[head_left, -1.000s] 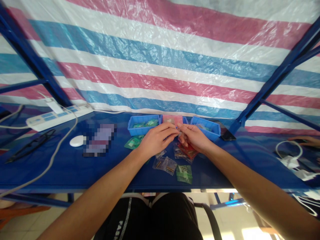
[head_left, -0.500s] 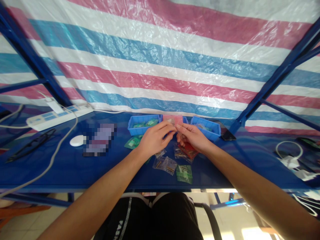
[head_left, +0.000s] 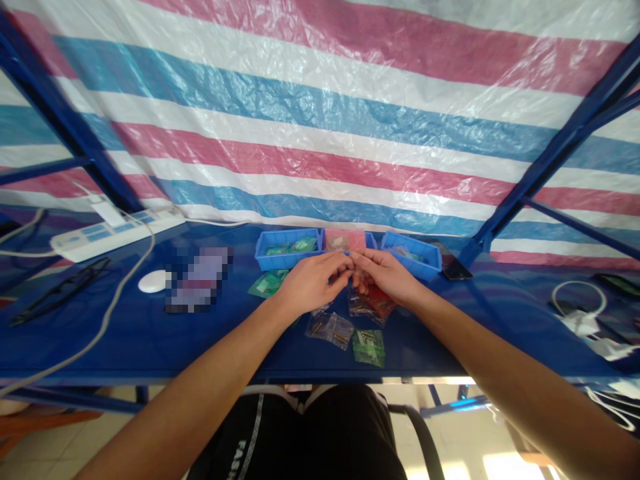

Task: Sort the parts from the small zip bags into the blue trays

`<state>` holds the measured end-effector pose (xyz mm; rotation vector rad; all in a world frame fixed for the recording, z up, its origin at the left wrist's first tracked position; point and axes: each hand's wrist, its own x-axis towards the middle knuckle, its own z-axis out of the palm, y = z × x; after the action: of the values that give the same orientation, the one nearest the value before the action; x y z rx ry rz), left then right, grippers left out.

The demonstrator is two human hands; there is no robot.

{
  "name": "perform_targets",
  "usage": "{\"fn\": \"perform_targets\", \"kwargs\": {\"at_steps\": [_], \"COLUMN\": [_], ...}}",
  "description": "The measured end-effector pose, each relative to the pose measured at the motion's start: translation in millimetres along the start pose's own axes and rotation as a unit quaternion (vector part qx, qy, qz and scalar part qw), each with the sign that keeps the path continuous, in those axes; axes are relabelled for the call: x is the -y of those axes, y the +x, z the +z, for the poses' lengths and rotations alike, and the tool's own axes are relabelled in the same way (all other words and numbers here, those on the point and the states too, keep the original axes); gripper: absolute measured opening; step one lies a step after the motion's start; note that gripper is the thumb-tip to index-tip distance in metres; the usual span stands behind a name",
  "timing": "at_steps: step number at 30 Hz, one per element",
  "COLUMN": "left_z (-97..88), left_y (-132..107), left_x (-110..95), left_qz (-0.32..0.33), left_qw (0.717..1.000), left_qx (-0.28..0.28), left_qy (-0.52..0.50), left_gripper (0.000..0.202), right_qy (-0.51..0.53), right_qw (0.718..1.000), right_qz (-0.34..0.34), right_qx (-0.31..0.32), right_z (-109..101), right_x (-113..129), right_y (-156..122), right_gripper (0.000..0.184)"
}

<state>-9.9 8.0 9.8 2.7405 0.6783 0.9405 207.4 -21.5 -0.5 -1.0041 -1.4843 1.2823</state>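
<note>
My left hand point(head_left: 316, 280) and my right hand point(head_left: 383, 273) meet fingertip to fingertip over the table, in front of the middle bin. Both have their fingers curled into a pinch; whatever lies between them is too small or hidden to name. Below my right hand is a red plastic bag point(head_left: 379, 303), partly covered, beside clear bags. Closer to me lie a clear bag with brass-coloured pins point(head_left: 330, 331) and a green bag of small metal parts point(head_left: 369, 348). Another green bag point(head_left: 269, 284) rests left of my left hand.
Three blue bins stand along the back: the left bin point(head_left: 260, 252) with green bags, the middle one with a pink bag point(head_left: 357, 239), and the right bin point(head_left: 425, 268). A phone point(head_left: 453, 263), a power strip point(head_left: 83, 247), a cable point(head_left: 107, 313) and glasses point(head_left: 60, 293) surround them.
Both hands have come down slightly toward me, still joined at the fingertips, uncovering more of the pink bag in the middle bin. The bags on the table stay where they were.
</note>
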Motion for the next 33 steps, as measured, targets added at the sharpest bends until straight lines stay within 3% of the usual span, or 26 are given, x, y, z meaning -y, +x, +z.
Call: {"fn": "perform_targets", "kwargs": {"at_steps": [13, 19, 26, 33], "left_z": [1.9, 2.4, 2.1, 4.5], "left_y": [-1.7, -0.8, -0.5, -0.3], "left_x": [-2.8, -3.7, 0.5, 0.6], "left_qz": [0.001, 0.017, -0.038, -0.054], "left_qw": [0.999, 1.000, 0.997, 0.996], "left_qx": [0.043, 0.014, -0.051, -0.054], "left_qy": [0.003, -0.007, -0.038, -0.040], "left_gripper": [0.004, 0.007, 0.023, 0.036], "right_qy": [-0.023, 0.011, -0.004, -0.006], "right_qw": [0.997, 0.999, 0.998, 0.999], "right_qz": [0.021, 0.017, -0.011, -0.017], "right_qx": [0.066, 0.046, 0.056, 0.027], "right_z": [-0.4, -1.5, 0.7, -3.1], "right_x": [8.6, 5.5, 5.6, -1.0], "right_y": [-6.4, -5.3, -3.5, 2.1], "right_gripper": [0.051, 0.052, 0.046, 0.046]}}
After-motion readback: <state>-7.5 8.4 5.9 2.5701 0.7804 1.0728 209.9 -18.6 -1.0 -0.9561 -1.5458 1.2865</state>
